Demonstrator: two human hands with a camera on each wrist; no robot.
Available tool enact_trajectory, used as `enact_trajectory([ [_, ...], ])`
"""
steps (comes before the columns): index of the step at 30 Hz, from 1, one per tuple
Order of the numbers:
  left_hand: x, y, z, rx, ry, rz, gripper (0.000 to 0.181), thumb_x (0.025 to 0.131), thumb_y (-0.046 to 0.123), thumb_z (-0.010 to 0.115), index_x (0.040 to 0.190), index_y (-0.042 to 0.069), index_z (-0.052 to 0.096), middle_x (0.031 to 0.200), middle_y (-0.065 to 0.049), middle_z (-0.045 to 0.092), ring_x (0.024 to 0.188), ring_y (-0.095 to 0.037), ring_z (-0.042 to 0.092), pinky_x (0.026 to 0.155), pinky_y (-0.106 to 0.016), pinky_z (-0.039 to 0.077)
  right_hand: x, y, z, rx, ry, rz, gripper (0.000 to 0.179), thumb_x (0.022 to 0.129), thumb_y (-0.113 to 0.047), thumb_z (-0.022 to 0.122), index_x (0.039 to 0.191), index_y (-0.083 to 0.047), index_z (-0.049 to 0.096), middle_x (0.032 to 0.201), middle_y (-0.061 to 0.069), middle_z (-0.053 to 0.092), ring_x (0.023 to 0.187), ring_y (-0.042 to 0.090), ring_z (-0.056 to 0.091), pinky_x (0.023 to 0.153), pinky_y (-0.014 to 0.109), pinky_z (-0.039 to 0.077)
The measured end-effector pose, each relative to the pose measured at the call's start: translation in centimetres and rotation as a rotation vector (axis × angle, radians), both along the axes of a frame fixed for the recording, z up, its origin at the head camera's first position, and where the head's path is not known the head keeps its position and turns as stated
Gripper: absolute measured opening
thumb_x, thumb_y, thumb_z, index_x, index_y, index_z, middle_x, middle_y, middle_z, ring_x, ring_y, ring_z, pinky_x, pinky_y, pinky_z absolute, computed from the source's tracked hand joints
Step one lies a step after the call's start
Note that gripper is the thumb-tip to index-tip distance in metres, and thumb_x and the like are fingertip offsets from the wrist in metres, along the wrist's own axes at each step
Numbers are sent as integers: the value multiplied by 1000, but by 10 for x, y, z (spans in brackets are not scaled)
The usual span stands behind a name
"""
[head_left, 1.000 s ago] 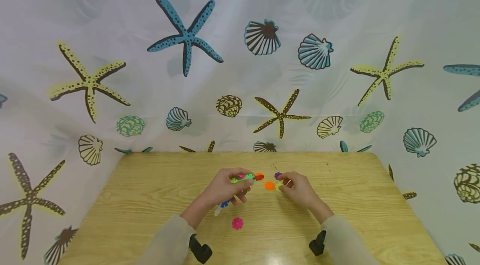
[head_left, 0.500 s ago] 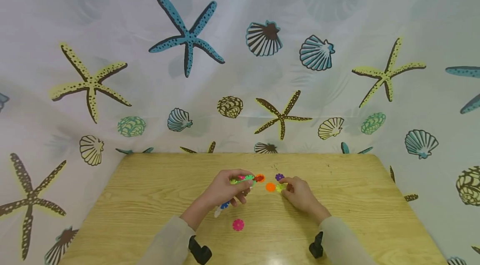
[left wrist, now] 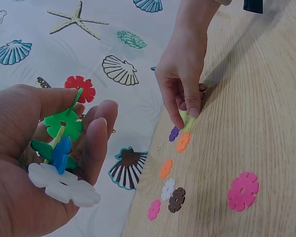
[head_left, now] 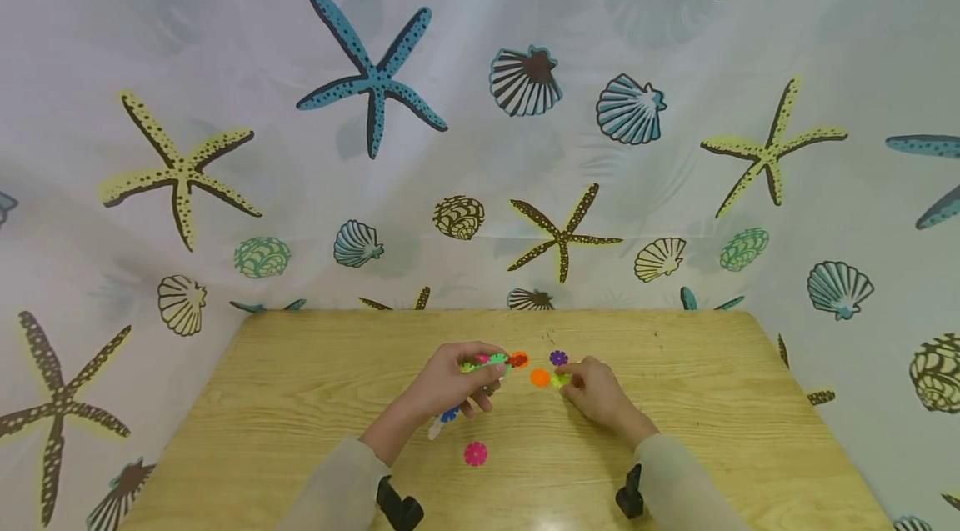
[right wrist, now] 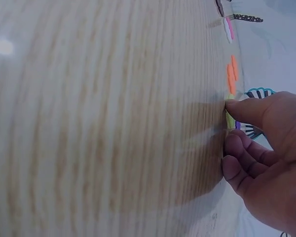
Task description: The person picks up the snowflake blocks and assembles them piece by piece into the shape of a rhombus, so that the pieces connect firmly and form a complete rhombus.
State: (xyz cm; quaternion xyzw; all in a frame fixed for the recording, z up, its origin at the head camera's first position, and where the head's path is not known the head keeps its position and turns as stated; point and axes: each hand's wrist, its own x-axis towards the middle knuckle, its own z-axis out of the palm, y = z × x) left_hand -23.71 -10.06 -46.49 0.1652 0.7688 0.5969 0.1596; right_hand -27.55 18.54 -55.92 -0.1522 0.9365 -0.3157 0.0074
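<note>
My left hand (head_left: 453, 377) holds a chain of interlocking plastic flower discs above the table. In the left wrist view a white disc (left wrist: 79, 190), a blue disc (left wrist: 62, 153), a green disc (left wrist: 54, 121) and a red disc (left wrist: 82, 89) show in it; the curled fingers hide some of the rest. My right hand (head_left: 602, 398) is low at the tabletop, thumb and index finger pinching a yellow-green disc (left wrist: 186, 120) at its edges. Beside that disc lie a purple disc (head_left: 558, 358) and an orange disc (head_left: 540, 378).
A pink disc (head_left: 476, 453) lies on the wooden table (head_left: 675, 464), nearer the front. Under the left hand's side, the left wrist view has a second orange disc (left wrist: 166, 168), a small white disc (left wrist: 168, 189), a brown disc (left wrist: 176, 199) and a smaller-looking pink disc (left wrist: 154, 210). A shell-print curtain (head_left: 450, 156) stands behind.
My right hand has drawn back slightly from the purple disc, which now shows whole, and its fingertips have settled on the yellow-green disc. The left hand keeps its hold on the chain, nearly still.
</note>
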Motion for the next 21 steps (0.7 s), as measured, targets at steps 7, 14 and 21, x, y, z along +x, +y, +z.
enact_trajectory([
  [7, 0, -1, 1, 0, -18, 1, 40, 104, 29, 69, 138, 8, 68, 99, -19, 71, 68, -22, 75, 55, -29, 58, -1, -1, 0, -13, 12, -2, 31, 97, -4, 72, 128, -4, 74, 81, 3, 55, 72, 15, 43, 65, 28, 36],
  [14, 0, -2, 1, 5, -20, -1, 39, 104, 28, 69, 137, 7, 68, 94, -12, 71, 67, -21, 75, 55, -28, 58, -5, -2, -1, -11, -17, -11, 28, 97, -4, 74, 124, -3, 74, 80, 3, 55, 72, 15, 43, 66, 28, 36],
  [21, 0, -2, 0, 7, -19, -1, 38, 104, 28, 69, 137, 8, 68, 92, -9, 72, 67, -21, 75, 55, -29, 58, -8, -2, -2, -60, -60, -48, 20, 92, -5, 80, 108, -4, 68, 83, 4, 58, 75, 17, 50, 68, 30, 44],
])
